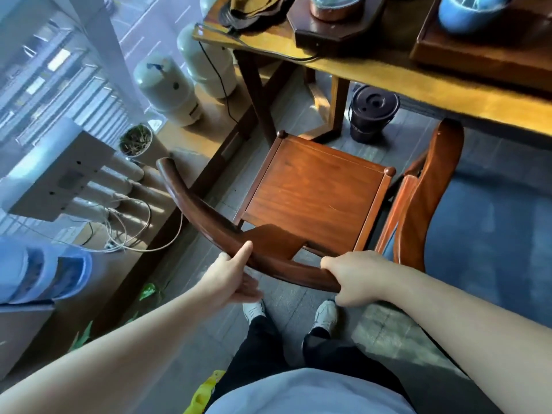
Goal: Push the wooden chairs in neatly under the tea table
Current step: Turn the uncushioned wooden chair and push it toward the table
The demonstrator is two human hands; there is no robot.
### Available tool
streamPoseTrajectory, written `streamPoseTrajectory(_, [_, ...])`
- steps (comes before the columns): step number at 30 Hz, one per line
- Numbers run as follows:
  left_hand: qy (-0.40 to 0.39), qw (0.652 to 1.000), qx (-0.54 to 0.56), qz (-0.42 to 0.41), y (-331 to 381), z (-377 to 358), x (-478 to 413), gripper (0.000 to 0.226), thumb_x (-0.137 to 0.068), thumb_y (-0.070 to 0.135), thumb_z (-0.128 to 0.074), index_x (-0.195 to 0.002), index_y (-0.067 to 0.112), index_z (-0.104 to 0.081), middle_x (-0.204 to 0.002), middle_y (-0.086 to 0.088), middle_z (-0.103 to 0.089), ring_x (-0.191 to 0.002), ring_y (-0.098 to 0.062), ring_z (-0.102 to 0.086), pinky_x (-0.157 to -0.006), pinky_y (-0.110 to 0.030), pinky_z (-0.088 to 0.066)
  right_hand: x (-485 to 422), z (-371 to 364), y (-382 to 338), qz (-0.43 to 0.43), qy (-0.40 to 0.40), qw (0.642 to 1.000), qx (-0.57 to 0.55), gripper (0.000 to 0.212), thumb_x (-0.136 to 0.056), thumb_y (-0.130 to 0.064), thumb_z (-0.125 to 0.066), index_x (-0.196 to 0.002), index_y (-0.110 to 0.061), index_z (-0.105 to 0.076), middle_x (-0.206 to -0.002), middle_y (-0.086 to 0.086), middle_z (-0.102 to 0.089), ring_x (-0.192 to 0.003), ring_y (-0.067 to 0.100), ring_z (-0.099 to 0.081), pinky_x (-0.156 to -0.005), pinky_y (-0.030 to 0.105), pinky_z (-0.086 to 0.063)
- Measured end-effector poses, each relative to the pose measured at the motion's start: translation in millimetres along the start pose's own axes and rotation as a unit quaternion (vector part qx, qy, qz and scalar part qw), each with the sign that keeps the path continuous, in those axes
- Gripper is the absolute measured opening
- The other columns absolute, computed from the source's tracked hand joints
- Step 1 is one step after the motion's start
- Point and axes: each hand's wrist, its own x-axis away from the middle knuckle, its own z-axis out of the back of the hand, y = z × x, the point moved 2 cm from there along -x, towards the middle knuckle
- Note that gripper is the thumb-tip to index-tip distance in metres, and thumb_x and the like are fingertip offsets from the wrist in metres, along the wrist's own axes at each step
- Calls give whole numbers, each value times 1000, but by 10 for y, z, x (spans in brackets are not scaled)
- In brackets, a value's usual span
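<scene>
A reddish wooden chair (313, 189) with a curved dark backrest rail stands in front of me, its seat facing the tea table (388, 73). The seat's far edge sits just short of the yellow tabletop's near edge. My left hand (236, 279) holds the left part of the backrest rail, thumb on top and fingers under it. My right hand (355, 276) is wrapped tight around the rail's right part. A second wooden chair (418, 201) stands close on the right, its backrest top reaching under the table edge.
A dark lidded bucket (372, 115) stands on the floor under the table, beyond the seat. White tanks (167, 91), a potted plant (136, 141), loose cables and a blue water jug (44, 273) line the window side at left. My feet are just behind the chair.
</scene>
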Motion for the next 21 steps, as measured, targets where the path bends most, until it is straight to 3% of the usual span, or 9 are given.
streamPoseTrajectory(1, [2,991,-129,-31,39,113,26,63,-85,67,-51,-107,8,-54,-84,-19,-71,-67,-34,-73,-64,-46,-61,7,-1,0,0,8,1000,-3,31,-75,-30,-58,-102,-26,-43,-77,-4,-57,-66,16,-54,-55,34,-45])
streamPoseTrajectory(2, [11,953,-290,-87,91,229,29,68,-81,76,-43,-99,13,-59,-79,-12,-72,-64,-27,-72,-62,-42,-61,7,-11,-1,0,19,1000,-3,34,-76,-36,-59,-104,-25,-43,-79,-4,-57,-67,17,-54,-55,33,-44])
streamPoseTrajectory(4, [71,785,-563,-250,198,447,30,69,-76,85,-30,-83,23,-59,-73,5,-67,-63,-18,-66,-53,-34,-56,-6,-30,-19,0,57,998,4,47,-76,-48,-59,-113,-24,-43,-88,-4,-57,-75,19,-57,-57,34,-45])
streamPoseTrajectory(6, [114,621,-650,-423,346,563,33,57,-79,76,-44,-89,22,-60,-81,6,-65,-71,-21,-65,-48,-29,-52,-29,-46,-38,-9,100,995,1,61,-75,-58,-59,-123,-24,-39,-100,-3,-55,-85,21,-57,-60,36,-45])
streamPoseTrajectory(7, [115,561,-659,-487,416,598,36,55,-79,70,-53,-97,19,-62,-87,0,-65,-78,-25,-65,-50,-31,-52,-40,-58,-53,-14,115,993,-5,67,-75,-61,-59,-127,-25,-37,-106,-2,-53,-91,21,-57,-62,36,-46])
streamPoseTrajectory(9, [92,485,-679,-543,520,638,-32,62,-76,66,-60,-108,13,-61,-97,-9,-63,-89,-31,-61,-62,-39,-55,-61,-89,-95,-25,140,990,-15,75,-74,-65,-59,-132,-25,-34,-115,-2,-52,-100,22,-55,-69,38,-48])
streamPoseTrajectory(13, [18,407,-738,-538,597,627,-310,77,-68,71,-63,-118,14,-58,-110,-10,-62,-103,-31,-58,-84,-44,-50,-113,-144,-240,-54,176,983,-24,73,-74,-65,-58,-131,-24,-38,-119,-1,-53,-106,23,-54,-80,40,-49])
streamPoseTrajectory(16, [-24,382,-756,-531,647,675,-522,73,-66,68,-65,-118,17,-59,-110,-5,-65,-103,-28,-60,-86,-43,-49,-203,-181,-423,-92,188,978,-22,62,-77,-62,-58,-123,-24,-43,-114,-1,-55,-103,22,-55,-80,39,-47])
streamPoseTrajectory(21, [-79,406,-754,-509,864,655,-714,44,-77,54,-58,-113,29,-57,-104,6,-64,-97,-21,-62,-70,-33,-46,-244,-97,-559,-192,170,966,-31,40,-79,-51,-57,-111,-27,-51,-103,-5,-62,-95,21,-62,-74,36,-47])
